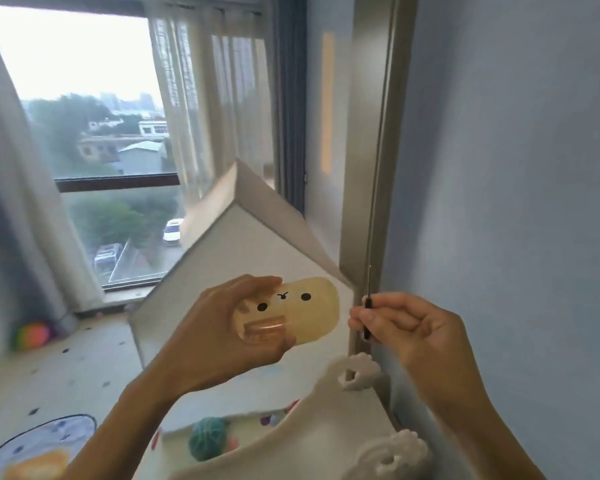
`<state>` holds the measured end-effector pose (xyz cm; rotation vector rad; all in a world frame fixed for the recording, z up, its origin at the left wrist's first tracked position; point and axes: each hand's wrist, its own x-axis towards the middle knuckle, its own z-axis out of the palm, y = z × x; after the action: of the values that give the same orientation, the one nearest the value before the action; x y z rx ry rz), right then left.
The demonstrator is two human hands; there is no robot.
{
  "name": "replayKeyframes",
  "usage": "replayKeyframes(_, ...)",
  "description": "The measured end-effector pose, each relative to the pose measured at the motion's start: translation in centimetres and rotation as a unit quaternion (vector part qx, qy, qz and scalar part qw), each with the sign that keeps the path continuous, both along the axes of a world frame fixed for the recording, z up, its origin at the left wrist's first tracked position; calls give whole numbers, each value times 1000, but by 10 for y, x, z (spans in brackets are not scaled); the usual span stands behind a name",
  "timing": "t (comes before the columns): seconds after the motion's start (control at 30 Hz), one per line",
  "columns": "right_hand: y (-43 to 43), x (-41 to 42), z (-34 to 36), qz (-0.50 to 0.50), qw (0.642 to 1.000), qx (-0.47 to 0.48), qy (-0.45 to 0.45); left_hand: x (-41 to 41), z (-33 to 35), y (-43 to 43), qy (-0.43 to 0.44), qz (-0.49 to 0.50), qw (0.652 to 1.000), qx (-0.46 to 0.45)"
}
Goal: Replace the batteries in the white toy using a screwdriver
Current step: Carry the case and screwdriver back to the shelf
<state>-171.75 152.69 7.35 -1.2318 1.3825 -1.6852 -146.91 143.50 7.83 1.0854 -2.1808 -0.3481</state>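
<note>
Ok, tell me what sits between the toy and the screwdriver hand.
Nothing held sits there. In the head view, the gap between the toy and the right hand shows only the white house-shaped panel behind.

open gap between hands, wall (499, 168) close right, basket (291, 441) below

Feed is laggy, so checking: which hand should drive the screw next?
The right hand, probably. It already pinches the screwdriver, tip pointing up, beside the toy. The left hand is wrapped around the toy, steadying it. No screw is visible from here.
</note>
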Motion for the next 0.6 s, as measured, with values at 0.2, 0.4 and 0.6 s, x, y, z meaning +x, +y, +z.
replayKeyframes(0.2,-66,191,0,140,990,-13,3,210,0,4,8,132,991,6)
replayKeyframes(0.4,-110,372,-12,244,969,-29,19,382,5,19,11,215,976,23)
replayKeyframes(0.6,-154,493,-19,298,954,-29,23,491,-2,12,21,281,959,35)
